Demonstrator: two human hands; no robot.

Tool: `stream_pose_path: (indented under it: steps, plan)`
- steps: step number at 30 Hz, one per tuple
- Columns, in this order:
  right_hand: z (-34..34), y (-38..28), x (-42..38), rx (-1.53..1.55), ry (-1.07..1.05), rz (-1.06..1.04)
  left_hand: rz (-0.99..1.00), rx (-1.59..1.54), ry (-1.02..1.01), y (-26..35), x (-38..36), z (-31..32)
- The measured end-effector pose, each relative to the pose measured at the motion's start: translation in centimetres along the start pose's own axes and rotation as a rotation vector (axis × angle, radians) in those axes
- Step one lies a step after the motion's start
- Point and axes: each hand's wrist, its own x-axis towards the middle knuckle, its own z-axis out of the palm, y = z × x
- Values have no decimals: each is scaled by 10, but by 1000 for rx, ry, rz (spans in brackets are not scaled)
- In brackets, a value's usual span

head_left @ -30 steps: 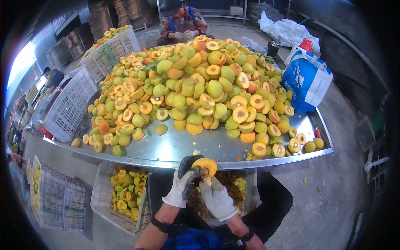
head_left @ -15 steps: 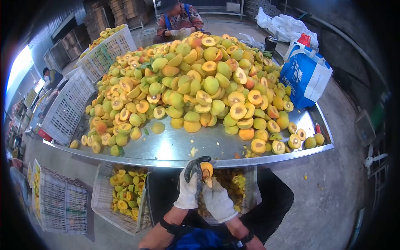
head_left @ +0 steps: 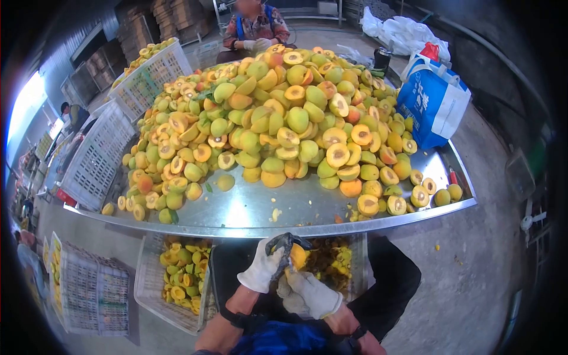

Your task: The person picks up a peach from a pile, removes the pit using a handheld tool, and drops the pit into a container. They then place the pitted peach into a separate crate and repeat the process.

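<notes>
My left hand (head_left: 271, 260), in a white glove with dark fingers, is closed around a yellow-orange peach half (head_left: 299, 256) just below the table's front edge. Close under it, my right hand (head_left: 310, 294) in a white glove has its fingers curled against the fruit's lower side. Whatever is between those fingers is too small and hidden to make out. In front of both hands, a big heap of peach halves (head_left: 260, 124), many with the pit side showing, covers much of the metal table (head_left: 260, 207).
Below the table are a crate of green-yellow pieces (head_left: 142, 290) and another container (head_left: 358, 260) with dark and yellow scraps. White crates (head_left: 97, 154) stand at the left. A blue bag (head_left: 429, 103) rests on the right corner. A person (head_left: 257, 29) sits across the table.
My left hand has turned, so the peach half's hollow no longer faces me. My right hand has moved slightly down, its fingers more curled. The heap is unchanged.
</notes>
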Motion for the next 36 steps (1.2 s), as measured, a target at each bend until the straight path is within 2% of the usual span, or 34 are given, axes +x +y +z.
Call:
stream_pose_path:
  steps: [3, 5, 6, 9, 10, 12, 13, 14, 16, 17, 18, 20, 22, 24, 26, 27, 29, 32, 33, 36]
  plan:
    - [1, -1, 0, 314, -159, 77, 72, -108, -28, -35, 3, -5]
    - [-9, 10, 1, 393, -265, 18, -79, -197, 83, -36, 1, 6]
    - [-13, 14, 1, 433, -317, -12, -112, -322, 29, -42, 2, 7]
    - [-16, 10, -8, 324, -244, 16, -138, -509, -112, -37, 2, 21]
    - [-22, 13, -10, 298, -271, -37, -128, -540, -157, -31, 1, 26]
    - [-39, 26, -12, 243, -333, -143, -120, -304, 55, -31, -4, 27]
    - [-48, 29, -15, 234, -288, -120, -143, -131, 198, -22, -10, 26]
    - [-53, 26, -20, -2, -162, -159, -189, 38, 336, -12, -17, 24]
    - [-61, 20, -28, -467, 87, -238, 155, 566, 259, 53, -24, 9]
    - [-75, 32, -21, -682, 193, -268, 246, 939, 270, 76, -31, -5]
    - [-89, 40, -21, -613, 297, -177, 332, 1312, 274, 94, -36, -23]
    - [-111, 48, -22, -465, 504, 11, 139, 1332, 270, 121, -37, -59]
    - [-101, 38, -22, -558, 508, 62, 128, 1233, 453, 123, -15, -92]
    - [-101, 38, -15, -650, 491, 80, 5, 1234, 521, 129, 31, -106]
    - [-108, 54, -1, -732, 453, 71, 97, 1383, 501, 111, 78, -125]
    - [-99, 51, -1, -847, 476, 3, 55, 1453, 431, 95, 99, -140]
    - [-96, 51, 0, -860, 487, -2, -86, 1516, 232, 77, 131, -153]
    - [-100, 58, -3, -815, 506, 1, -79, 1559, 279, 69, 139, -154]
    - [-101, 59, -7, -740, 496, -19, 88, 1235, 299, 60, 135, -163]
    - [-70, 27, -9, -618, 471, -82, -3, 70, 215, 76, 90, -139]
